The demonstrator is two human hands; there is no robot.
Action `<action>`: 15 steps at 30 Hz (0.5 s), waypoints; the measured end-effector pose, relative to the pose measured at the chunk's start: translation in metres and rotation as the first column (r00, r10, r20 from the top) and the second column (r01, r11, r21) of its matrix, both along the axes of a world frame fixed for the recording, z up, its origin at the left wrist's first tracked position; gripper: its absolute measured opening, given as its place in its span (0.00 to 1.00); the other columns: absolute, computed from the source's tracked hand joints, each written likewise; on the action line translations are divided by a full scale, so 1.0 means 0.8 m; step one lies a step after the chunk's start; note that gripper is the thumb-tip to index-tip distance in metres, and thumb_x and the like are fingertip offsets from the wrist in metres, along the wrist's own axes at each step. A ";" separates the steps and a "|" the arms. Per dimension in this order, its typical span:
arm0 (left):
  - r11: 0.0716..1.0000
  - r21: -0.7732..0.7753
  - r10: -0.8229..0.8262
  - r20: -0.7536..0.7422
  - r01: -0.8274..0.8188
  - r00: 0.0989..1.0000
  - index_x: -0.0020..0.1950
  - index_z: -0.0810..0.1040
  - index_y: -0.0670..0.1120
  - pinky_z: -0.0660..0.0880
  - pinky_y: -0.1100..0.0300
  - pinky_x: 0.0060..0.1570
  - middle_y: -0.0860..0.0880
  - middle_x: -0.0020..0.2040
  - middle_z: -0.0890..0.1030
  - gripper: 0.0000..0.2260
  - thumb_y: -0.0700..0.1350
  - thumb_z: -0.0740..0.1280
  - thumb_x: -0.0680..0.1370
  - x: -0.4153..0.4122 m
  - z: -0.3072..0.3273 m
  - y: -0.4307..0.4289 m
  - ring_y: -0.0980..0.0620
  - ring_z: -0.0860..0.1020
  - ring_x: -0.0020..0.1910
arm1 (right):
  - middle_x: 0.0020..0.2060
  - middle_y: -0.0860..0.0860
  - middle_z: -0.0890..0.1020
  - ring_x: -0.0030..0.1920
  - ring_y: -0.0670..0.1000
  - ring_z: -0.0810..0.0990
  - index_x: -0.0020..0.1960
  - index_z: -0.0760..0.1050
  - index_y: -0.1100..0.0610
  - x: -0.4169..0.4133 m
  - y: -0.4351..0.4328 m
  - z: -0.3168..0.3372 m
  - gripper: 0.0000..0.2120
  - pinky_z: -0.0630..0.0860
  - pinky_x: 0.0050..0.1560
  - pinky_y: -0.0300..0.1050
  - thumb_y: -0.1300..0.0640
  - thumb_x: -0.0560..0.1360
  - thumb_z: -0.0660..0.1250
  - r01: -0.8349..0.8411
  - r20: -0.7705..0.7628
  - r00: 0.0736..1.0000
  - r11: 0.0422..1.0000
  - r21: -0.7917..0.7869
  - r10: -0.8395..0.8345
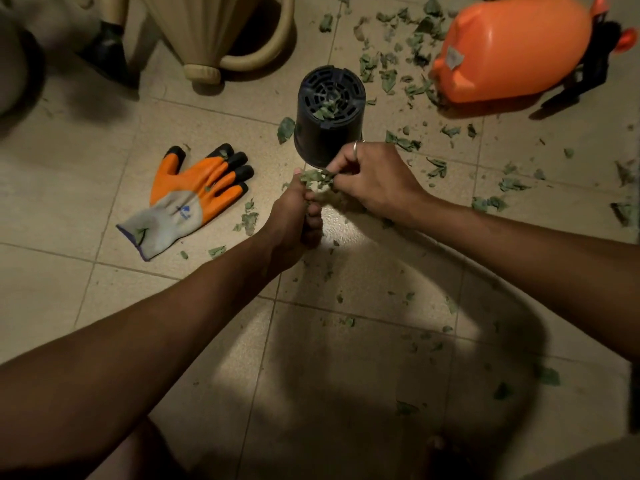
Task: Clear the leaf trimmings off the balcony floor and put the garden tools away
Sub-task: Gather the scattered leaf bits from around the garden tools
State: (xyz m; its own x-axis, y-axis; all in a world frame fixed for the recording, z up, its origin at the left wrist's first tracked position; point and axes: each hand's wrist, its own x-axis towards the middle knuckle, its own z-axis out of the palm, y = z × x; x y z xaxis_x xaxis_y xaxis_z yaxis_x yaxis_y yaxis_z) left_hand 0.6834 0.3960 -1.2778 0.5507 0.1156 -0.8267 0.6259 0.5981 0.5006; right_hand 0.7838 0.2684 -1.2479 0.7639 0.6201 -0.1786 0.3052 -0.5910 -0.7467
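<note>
Centrally, right hand [377, 181] fingertips pinching clump of leaf trimmings [316, 178]; ring on one finger. Left hand [294, 220] curled in fist round same clump, thumb up. Hands touching, above tiled floor [104, 306]. Black plastic pot [329, 126] just beyond, slotted base up, leaf bits on it. Orange-grey garden glove [194, 199] flat on tiles, left. More trimmings scattered right, near orange sprayer tank [512, 46]. Beige ribbed vessel with looped handle [214, 32] at top.

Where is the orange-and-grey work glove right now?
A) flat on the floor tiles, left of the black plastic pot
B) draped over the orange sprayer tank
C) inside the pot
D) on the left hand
A: the work glove lies flat on the floor tiles, left of the black plastic pot, apart from it.
</note>
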 end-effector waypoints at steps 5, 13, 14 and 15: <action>0.943 -0.306 0.151 0.038 -0.133 0.988 0.64 0.81 0.41 0.82 0.54 0.40 0.42 0.55 0.85 0.35 0.70 0.53 0.81 0.024 0.028 -0.010 0.45 0.84 0.49 | 0.37 0.46 0.81 0.33 0.42 0.80 0.43 0.82 0.57 -0.029 0.009 0.009 0.03 0.79 0.36 0.42 0.64 0.73 0.72 -0.147 0.033 0.989 0.986 0.080 0.145; 0.972 -0.173 0.182 0.142 -0.157 0.973 0.60 0.77 0.40 0.77 0.59 0.32 0.44 0.45 0.84 0.25 0.60 0.52 0.86 0.026 0.023 0.003 0.51 0.82 0.38 | 0.48 0.51 0.78 0.50 0.54 0.71 0.40 0.85 0.54 -0.013 0.005 0.008 0.09 0.69 0.51 0.47 0.53 0.72 0.68 -0.391 0.384 0.857 0.919 0.049 0.344; 0.984 -0.128 0.144 0.144 -0.126 0.979 0.55 0.77 0.42 0.71 0.61 0.27 0.47 0.38 0.80 0.24 0.61 0.53 0.86 0.026 0.021 0.005 0.55 0.77 0.32 | 0.47 0.53 0.78 0.49 0.55 0.72 0.40 0.85 0.56 -0.009 0.007 0.012 0.09 0.69 0.51 0.47 0.54 0.72 0.68 -0.370 0.421 0.857 0.924 0.098 0.298; 0.990 -0.101 0.116 0.144 -0.102 0.983 0.49 0.75 0.43 0.65 0.63 0.24 0.50 0.33 0.74 0.23 0.62 0.54 0.85 0.025 0.020 0.006 0.57 0.69 0.28 | 0.46 0.54 0.77 0.49 0.56 0.73 0.40 0.84 0.58 -0.004 0.010 0.017 0.09 0.69 0.51 0.46 0.55 0.72 0.68 -0.334 0.463 0.853 0.934 0.127 0.241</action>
